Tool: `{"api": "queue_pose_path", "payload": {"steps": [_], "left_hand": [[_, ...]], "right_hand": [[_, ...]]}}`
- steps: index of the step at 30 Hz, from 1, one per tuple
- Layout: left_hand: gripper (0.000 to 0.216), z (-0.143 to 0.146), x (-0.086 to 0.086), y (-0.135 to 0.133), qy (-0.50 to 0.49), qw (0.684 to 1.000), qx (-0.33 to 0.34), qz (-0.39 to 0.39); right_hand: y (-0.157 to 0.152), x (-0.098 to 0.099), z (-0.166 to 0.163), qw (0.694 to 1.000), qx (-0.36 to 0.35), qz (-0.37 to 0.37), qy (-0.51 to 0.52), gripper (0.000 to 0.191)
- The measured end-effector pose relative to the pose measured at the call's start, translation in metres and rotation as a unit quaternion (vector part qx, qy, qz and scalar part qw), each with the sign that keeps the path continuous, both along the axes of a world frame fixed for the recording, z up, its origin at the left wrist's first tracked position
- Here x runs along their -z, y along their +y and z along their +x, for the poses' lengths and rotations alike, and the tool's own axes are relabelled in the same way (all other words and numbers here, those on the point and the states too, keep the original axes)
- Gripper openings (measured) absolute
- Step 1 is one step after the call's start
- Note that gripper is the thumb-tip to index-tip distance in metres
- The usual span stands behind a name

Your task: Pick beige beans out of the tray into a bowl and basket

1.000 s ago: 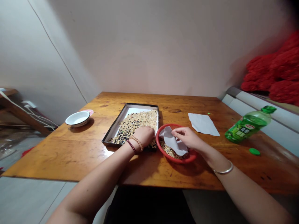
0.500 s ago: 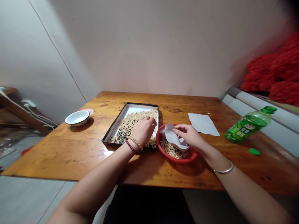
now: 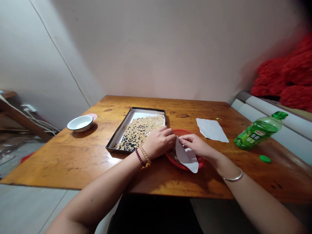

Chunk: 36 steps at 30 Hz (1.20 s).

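Note:
A white sheet of paper (image 3: 186,159) hangs bent over a red plastic basket (image 3: 179,132). My right hand (image 3: 196,144) pinches its upper edge between thumb and fingers. My left hand (image 3: 162,141) meets it there, its fingertips closed at the paper's top left corner. Beans (image 3: 174,155) show in the basket beside the paper; the rest are covered. Left of the basket lies a shallow black-edged box (image 3: 118,134), lined in white, with mixed pale and dark beans (image 3: 138,130) spread over it.
A white enamel bowl (image 3: 80,123) stands at the left on the wooden table (image 3: 97,169). Another white sheet (image 3: 212,130) lies at the right. Beyond it are a green drink bottle (image 3: 260,131) and its green cap (image 3: 265,158). Red fabric (image 3: 285,78) is piled far right.
My left hand has moved right from over the box to the paper above the basket. The paper has been raised and turned, its lower end now hanging over the basket's front rim.

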<state>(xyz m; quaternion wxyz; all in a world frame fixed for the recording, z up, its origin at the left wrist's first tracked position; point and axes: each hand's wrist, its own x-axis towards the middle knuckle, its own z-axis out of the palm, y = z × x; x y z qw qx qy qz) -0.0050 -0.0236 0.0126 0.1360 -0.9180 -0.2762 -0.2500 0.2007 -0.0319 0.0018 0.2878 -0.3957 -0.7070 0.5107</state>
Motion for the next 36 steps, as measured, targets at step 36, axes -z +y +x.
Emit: {"api": "queue_pose_path", "payload": {"steps": [36], "left_hand": [[0.025, -0.024, 0.014, 0.021, 0.105, 0.933, -0.274, -0.207]], "right_hand": [[0.0, 0.0, -0.003, 0.995, 0.078, 0.057, -0.021, 0.031]]}}
